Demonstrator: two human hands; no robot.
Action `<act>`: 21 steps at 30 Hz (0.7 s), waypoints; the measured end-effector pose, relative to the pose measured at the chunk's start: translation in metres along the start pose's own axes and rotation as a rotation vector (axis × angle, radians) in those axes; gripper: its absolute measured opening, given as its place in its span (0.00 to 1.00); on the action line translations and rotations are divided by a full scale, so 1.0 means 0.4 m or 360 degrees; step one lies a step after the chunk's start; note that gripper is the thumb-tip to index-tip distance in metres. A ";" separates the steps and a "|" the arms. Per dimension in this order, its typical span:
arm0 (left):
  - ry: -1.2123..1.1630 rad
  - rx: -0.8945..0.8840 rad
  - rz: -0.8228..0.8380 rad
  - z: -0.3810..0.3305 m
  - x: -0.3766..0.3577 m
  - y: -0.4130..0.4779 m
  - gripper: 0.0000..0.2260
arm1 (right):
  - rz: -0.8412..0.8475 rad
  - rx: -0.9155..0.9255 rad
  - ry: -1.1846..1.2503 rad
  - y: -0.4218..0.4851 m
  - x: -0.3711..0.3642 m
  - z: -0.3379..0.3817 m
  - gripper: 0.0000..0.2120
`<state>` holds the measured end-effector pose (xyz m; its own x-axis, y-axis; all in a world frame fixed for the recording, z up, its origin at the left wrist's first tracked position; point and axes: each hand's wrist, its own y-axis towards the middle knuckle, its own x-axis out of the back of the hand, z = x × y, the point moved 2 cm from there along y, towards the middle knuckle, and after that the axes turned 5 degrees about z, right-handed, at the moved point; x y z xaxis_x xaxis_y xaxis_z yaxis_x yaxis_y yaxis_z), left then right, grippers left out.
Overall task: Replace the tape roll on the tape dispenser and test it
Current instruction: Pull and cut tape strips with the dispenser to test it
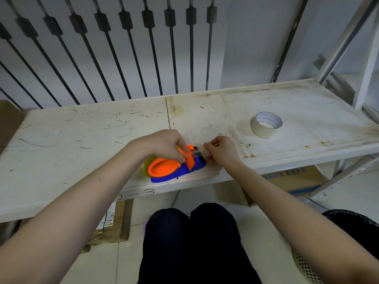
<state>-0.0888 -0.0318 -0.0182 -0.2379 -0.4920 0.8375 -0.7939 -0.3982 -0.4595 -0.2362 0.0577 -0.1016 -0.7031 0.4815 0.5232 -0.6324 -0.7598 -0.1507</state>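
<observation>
the tape dispenser [183, 170] has a blue body, a round orange hub [163, 167] on its side and an orange flap [190, 160] sloping across its middle. it sits near the front edge of the shelf [82, 140], with its dark cutter end [200, 155] pointing right. a yellowish clear tape roll [146, 167] sits around the hub and shows at its left. a strip of clear tape [196, 153] stretches over the cutter end, pinched by the left grip [164, 144] near the flap and by the right grip [221, 150] at its far end. a cream tape roll [266, 128] with a white core lies flat farther back and well to the right.
</observation>
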 end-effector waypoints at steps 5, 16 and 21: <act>0.0031 0.0037 0.0037 -0.002 0.003 0.004 0.21 | 0.0007 -0.0011 0.0026 0.004 -0.006 0.009 0.08; 0.0153 -0.0139 -0.0203 -0.003 -0.023 -0.008 0.21 | -0.0047 0.0017 -0.0050 0.003 -0.026 0.003 0.08; 0.0309 -0.0121 -0.0160 -0.010 -0.026 -0.012 0.15 | -0.0084 0.0000 -0.0056 0.003 -0.027 0.007 0.09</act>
<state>-0.0849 -0.0218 -0.0237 -0.2529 -0.2918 0.9225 -0.8572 -0.3746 -0.3534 -0.2286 0.0506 -0.1051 -0.6569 0.5053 0.5596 -0.6683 -0.7338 -0.1219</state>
